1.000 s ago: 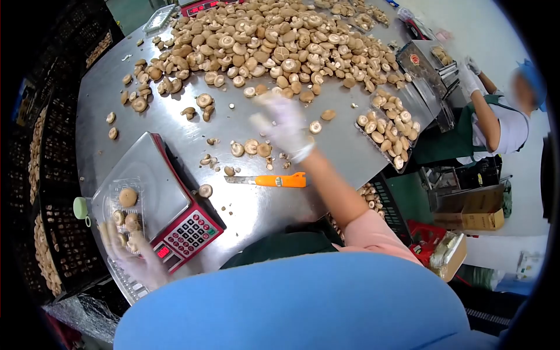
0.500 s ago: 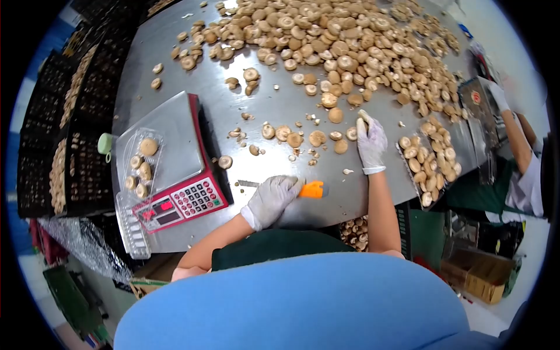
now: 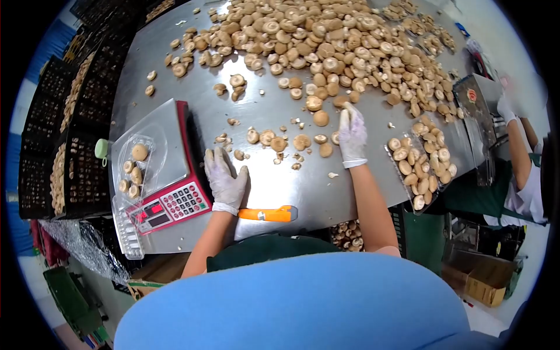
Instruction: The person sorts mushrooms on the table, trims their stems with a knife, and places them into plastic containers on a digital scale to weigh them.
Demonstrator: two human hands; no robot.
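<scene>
A: How do the hands stand?

B: The left hand [image 3: 224, 181] has its thumb spread from its fingers, with nothing seen in its grip, just beside the scale [image 3: 154, 131]. The right hand [image 3: 352, 137] reaches among loose mushrooms [image 3: 301, 142]; whether its fingertips are clamped on one, B cannot tell.

A: And close by them?

B: An orange-handled tool [image 3: 268, 214] lies on the worktop [image 3: 309, 189] by the left wrist, in neither grip. A single mushroom [image 3: 325, 150] sits near the right hand.

A: How far along does the work look?

B: Partway, B would judge. Five mushrooms [image 3: 139, 153] sit in the clear tray [image 3: 146, 167] on the scale, which looks sparsely filled. Over to the right, trayed mushrooms [image 3: 425, 167] are packed far more closely.

A: What is left?

B: Plenty: a large heap [image 3: 326, 49] lies loose across the worktop's far side, with smaller strays nearer the person.
</scene>
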